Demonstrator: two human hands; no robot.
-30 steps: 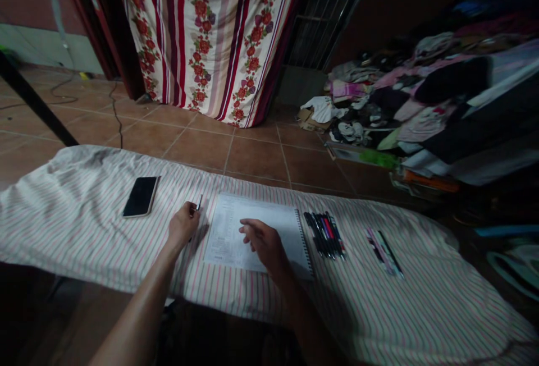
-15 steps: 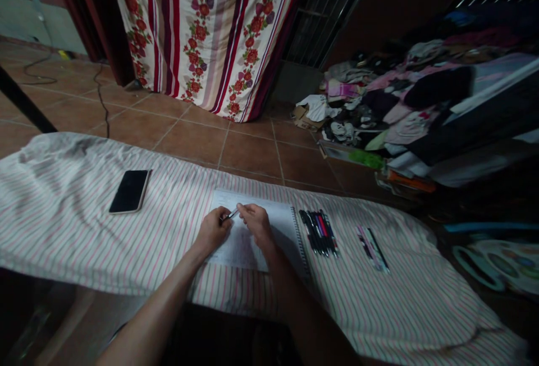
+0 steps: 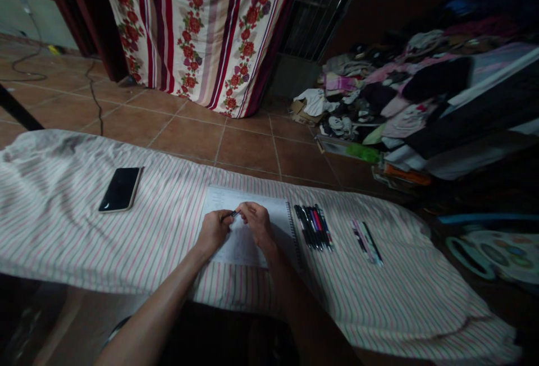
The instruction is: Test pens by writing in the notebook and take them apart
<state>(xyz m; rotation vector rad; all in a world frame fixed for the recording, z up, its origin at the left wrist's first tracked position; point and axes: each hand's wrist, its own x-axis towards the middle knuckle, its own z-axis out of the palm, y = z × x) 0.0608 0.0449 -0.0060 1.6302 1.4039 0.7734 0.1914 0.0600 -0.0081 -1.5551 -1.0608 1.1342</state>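
Over a spiral notebook [image 3: 273,211] lying on the striped cloth [image 3: 168,214], both my hands meet on one pen [image 3: 233,214]. My left hand [image 3: 214,230] is closed round the pen's body. My right hand [image 3: 255,223] pinches its other end with thumb and fingers. Only a short dark and silver part of the pen shows between the hands. The notebook's page is partly covered by my hands.
A black phone [image 3: 120,188] lies face up on the cloth at the left. Right of the notebook sits a row of several pens [image 3: 314,227], then a smaller group of pens [image 3: 367,241]. Beyond the table are a tiled floor, a floral curtain [image 3: 202,29] and heaped clothes [image 3: 400,91].
My left hand carried the pen from the cloth beside the notebook to over the page. My right hand rose from the page and took hold of the pen's end.
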